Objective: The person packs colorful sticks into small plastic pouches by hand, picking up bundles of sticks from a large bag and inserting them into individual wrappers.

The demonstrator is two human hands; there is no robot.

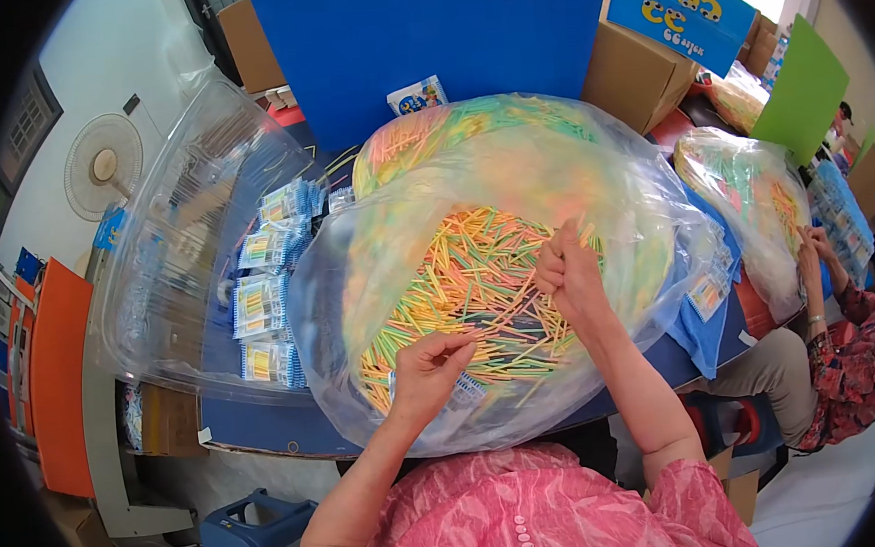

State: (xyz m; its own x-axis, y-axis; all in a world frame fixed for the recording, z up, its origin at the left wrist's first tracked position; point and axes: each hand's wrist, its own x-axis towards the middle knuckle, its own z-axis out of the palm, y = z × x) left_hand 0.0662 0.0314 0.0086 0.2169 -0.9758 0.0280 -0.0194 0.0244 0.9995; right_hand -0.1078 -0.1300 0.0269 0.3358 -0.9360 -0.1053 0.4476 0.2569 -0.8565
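Note:
A large clear plastic bag point(324, 300) lies opened out on the table in front of me, full of thin sticks point(487, 260) in yellow, orange, green and pink. Over the right side of the pile, my right hand point(570, 273) is closed, with a few thin sticks showing at its fingers. At the bag's near left, my left hand point(429, 374) has its fingertips pinched together; whatever they may hold is too small to make out. A blue and white packet point(465, 387) lies partly hidden among the sticks beside my left hand.
Left of the bag, stacked packets point(261, 306) stand by a clear plastic bin point(140, 322). A blue board point(433, 43) rises behind. At right, another person's hands point(819, 248) touch a second bag point(743, 195). A blue stool point(253, 535) stands below left.

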